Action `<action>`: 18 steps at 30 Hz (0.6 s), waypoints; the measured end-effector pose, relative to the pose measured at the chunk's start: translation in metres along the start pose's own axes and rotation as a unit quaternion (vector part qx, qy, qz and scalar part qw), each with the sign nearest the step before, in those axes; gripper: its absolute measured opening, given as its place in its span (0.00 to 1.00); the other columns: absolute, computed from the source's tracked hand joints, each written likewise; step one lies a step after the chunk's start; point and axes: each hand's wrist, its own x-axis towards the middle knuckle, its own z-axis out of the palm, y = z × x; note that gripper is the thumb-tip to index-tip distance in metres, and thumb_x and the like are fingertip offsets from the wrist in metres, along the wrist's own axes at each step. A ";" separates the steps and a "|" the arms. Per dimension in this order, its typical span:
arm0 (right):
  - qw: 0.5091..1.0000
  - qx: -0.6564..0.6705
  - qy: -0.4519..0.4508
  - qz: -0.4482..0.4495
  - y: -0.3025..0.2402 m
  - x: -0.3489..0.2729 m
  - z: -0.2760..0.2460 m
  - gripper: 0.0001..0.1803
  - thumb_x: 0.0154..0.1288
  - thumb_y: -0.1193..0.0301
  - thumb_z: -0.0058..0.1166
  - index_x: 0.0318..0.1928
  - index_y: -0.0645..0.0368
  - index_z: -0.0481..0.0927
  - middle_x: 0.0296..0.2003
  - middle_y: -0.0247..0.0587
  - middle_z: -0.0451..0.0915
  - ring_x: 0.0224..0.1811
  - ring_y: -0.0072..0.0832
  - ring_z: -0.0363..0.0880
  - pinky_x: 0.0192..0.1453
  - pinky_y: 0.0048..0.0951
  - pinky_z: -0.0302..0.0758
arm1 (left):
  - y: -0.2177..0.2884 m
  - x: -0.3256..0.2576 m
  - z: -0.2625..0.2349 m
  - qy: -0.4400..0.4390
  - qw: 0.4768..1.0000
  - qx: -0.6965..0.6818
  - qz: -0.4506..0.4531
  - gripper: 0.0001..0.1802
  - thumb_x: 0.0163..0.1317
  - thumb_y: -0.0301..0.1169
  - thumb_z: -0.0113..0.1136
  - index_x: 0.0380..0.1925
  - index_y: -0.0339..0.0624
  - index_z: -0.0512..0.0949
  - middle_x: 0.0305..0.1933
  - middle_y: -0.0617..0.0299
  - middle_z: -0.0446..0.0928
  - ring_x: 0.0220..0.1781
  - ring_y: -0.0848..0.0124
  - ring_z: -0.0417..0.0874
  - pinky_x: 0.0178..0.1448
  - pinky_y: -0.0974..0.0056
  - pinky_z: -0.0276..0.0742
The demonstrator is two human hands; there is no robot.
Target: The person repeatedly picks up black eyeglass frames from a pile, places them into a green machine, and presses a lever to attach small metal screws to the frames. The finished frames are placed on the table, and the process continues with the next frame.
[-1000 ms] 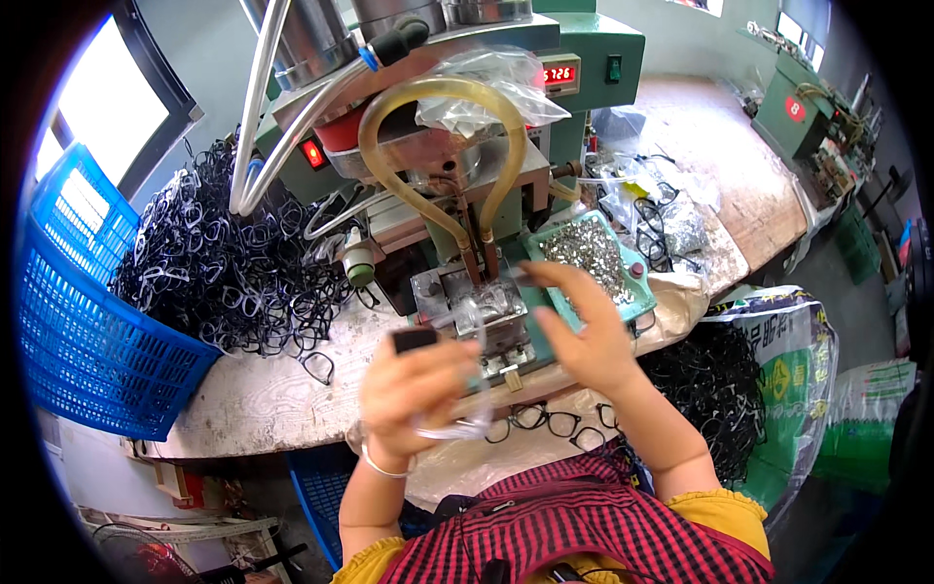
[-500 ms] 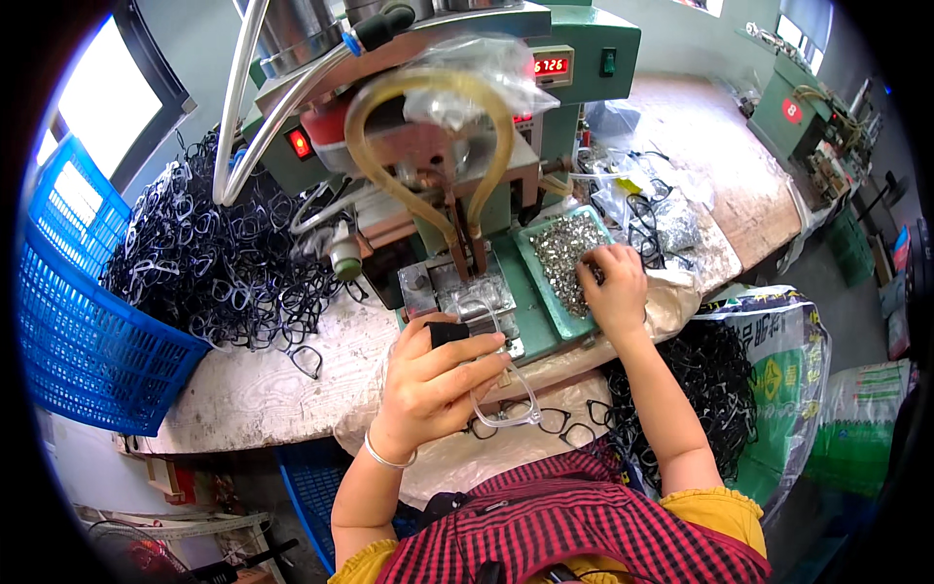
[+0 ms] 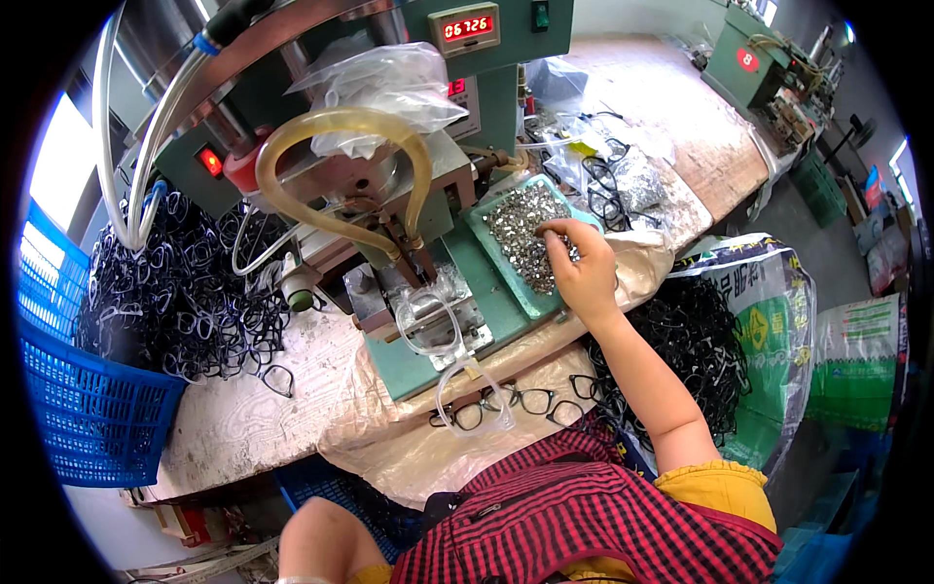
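Note:
My right hand (image 3: pixel 582 268) is over the green tray (image 3: pixel 479 241) of small metal parts (image 3: pixel 525 229). Its fingers are curled down into the pile, and what they pinch is too small to make out. A clear eyeglass frame (image 3: pixel 455 343) rests with one rim on the metal fixture (image 3: pixel 475 329) of the green press, below its copper-coloured electrodes (image 3: pixel 418 265). The other rim hangs over the front edge, with no hand on it. Only my left forearm (image 3: pixel 326 540) shows at the lower edge; the hand itself is out of view.
A heap of dark eyeglass frames (image 3: pixel 185 292) lies at left beside a blue basket (image 3: pixel 102 409). Several black frames (image 3: pixel 535 401) lie on the wrapping at the bench's front edge. An open sack of dark frames (image 3: pixel 681 360) stands at right. Plastic bags (image 3: pixel 642 180) lie behind the tray.
My left hand has let go of the clear frame and dropped back out of view. My right hand stays at the tray, and the whole view has shifted.

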 end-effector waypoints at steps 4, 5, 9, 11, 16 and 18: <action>0.998 0.056 -0.003 0.004 -0.008 -0.002 0.013 0.06 0.64 0.75 0.59 0.39 0.63 0.86 0.36 0.47 0.86 0.41 0.40 0.85 0.48 0.34 0.78 | 0.001 0.015 0.003 -0.015 0.999 -0.031 0.008 0.14 0.60 0.27 0.65 0.47 0.42 0.82 0.52 0.56 0.84 0.57 0.61 0.82 0.59 0.56 0.75; 0.998 0.057 0.001 0.016 -0.006 -0.002 0.014 0.06 0.64 0.75 0.59 0.39 0.63 0.86 0.36 0.47 0.86 0.41 0.40 0.85 0.48 0.34 0.78 | 0.000 0.017 0.002 -0.013 0.999 -0.032 0.013 0.14 0.61 0.27 0.65 0.47 0.42 0.82 0.52 0.56 0.84 0.57 0.61 0.82 0.59 0.56 0.74; 0.997 0.069 0.003 0.040 -0.001 -0.003 0.015 0.08 0.66 0.74 0.60 0.43 0.62 0.88 0.39 0.45 0.88 0.43 0.34 0.86 0.50 0.31 0.78 | 0.002 0.022 0.000 -0.004 0.999 -0.021 0.026 0.13 0.62 0.27 0.65 0.46 0.41 0.82 0.54 0.55 0.83 0.58 0.60 0.81 0.61 0.56 0.74; 0.996 0.067 -0.011 0.064 -0.009 -0.001 0.014 0.08 0.66 0.74 0.62 0.44 0.61 0.88 0.39 0.43 0.88 0.43 0.32 0.86 0.51 0.30 0.78 | 0.008 0.020 -0.007 0.010 0.999 0.004 0.033 0.12 0.62 0.27 0.65 0.46 0.40 0.82 0.54 0.55 0.83 0.59 0.60 0.81 0.62 0.55 0.73; 0.998 0.036 0.017 0.054 0.008 -0.012 0.002 0.07 0.63 0.75 0.65 0.42 0.62 0.88 0.38 0.40 0.88 0.43 0.30 0.84 0.56 0.30 0.75 | -0.006 -0.011 -0.031 0.131 0.977 0.147 0.078 0.11 0.63 0.27 0.65 0.45 0.39 0.82 0.56 0.54 0.82 0.61 0.58 0.80 0.64 0.55 0.72; 0.999 -0.001 0.024 0.030 0.008 -0.021 -0.006 0.06 0.62 0.79 0.64 0.40 0.63 0.86 0.38 0.40 0.86 0.43 0.32 0.83 0.54 0.30 0.75 | -0.025 -0.042 -0.046 0.206 0.927 0.312 0.036 0.10 0.64 0.26 0.65 0.45 0.38 0.82 0.56 0.53 0.82 0.61 0.58 0.79 0.65 0.55 0.72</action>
